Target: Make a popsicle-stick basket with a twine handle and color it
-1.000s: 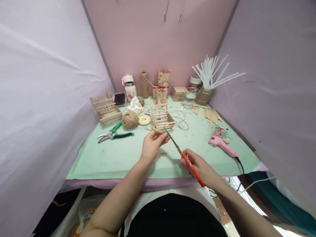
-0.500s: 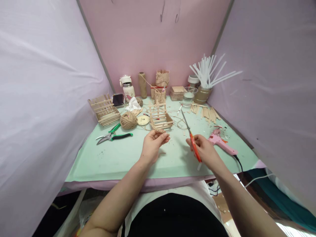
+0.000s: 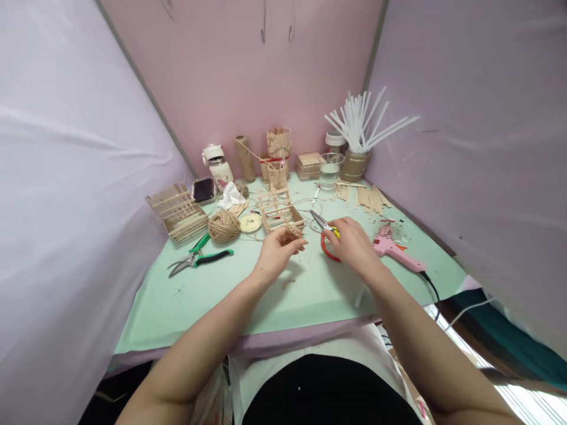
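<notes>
My left hand (image 3: 275,254) is closed, its fingertips pinching a braided length of jute twine (image 3: 291,231) at the front of a small slatted wooden-stick basket (image 3: 297,217). In my right hand (image 3: 354,243) is a pair of scissors (image 3: 319,221) with red and yellow handles. The blades look nearly together and point up and left toward the basket, apart from the twine. Loose twine curls on the table behind the scissors. Left of the basket lie a round cream lid-like disc (image 3: 251,222) and a ball of jute twine (image 3: 224,226).
Green-handled pruning shears (image 3: 195,260) lie at the left, below a second slatted basket (image 3: 183,227). A pink glue gun (image 3: 398,252) with a cord rests at the right. Behind stand a water cup (image 3: 330,172), a pot of white glue sticks (image 3: 355,165) and flat wooden sticks (image 3: 372,199).
The scissors have turned in my right hand, blades now slanting up-left, and that hand has moved closer to the left. My left hand keeps its pinch. The view has shifted slightly.
</notes>
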The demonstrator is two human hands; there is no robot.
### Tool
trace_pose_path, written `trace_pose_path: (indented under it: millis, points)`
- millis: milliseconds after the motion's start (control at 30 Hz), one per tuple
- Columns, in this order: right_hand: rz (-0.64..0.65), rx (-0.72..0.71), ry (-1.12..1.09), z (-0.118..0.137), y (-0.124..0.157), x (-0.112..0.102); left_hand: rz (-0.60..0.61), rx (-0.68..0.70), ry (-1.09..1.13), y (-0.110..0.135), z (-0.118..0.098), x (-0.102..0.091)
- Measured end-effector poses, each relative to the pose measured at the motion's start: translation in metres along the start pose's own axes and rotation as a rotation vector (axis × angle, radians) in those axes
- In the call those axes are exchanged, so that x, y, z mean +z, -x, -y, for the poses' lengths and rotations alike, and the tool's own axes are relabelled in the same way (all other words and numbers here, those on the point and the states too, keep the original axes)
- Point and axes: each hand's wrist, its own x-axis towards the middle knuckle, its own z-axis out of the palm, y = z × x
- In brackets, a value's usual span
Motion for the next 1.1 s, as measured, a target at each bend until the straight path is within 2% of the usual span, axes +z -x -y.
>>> trace_pose_path:
  millis: [100, 167, 300, 400, 533, 633, 700, 800, 900, 1100]
  points:
    - [0.15, -0.058, -0.434, 0.017, -0.001, -0.008, 0.035, 0.041, -0.021, -0.004, 0.004, 0.006]
    - [0.21, -0.066, -0.609, 0.025, -0.003, -0.006, 0.043, 0.069, -0.043, -0.007, 0.009, 0.01]
    - [0.139, 0.015, -0.761, 0.028, -0.015, 0.004, 0.085, 0.034, -0.119, -0.015, 0.007, 0.006]
    - [0.091, 0.095, -0.794, 0.022, -0.034, 0.006, 0.108, 0.029, -0.244, -0.035, -0.012, -0.014]
    - [0.129, 0.186, -0.809, 0.019, -0.067, 0.007, 0.062, 0.141, -0.494, -0.083, -0.037, -0.044]
    - [0.168, 0.228, -0.78, 0.024, -0.083, 0.013, 0.131, 0.261, -0.726, -0.118, -0.035, -0.053]
    - [0.204, 0.229, -0.778, 0.028, -0.086, 0.018, 0.206, 0.33, -0.861, -0.131, -0.027, -0.052]
    - [0.201, 0.202, -0.807, 0.032, -0.085, 0.021, 0.266, 0.345, -0.942, -0.134, -0.014, -0.049]
    - [0.182, 0.201, -0.775, 0.032, -0.082, 0.02, 0.233, 0.285, -0.966, -0.127, -0.006, -0.048]
    - [0.165, 0.252, -0.712, 0.023, -0.077, 0.019, 0.336, 0.238, -0.976, -0.115, -0.004, -0.046]
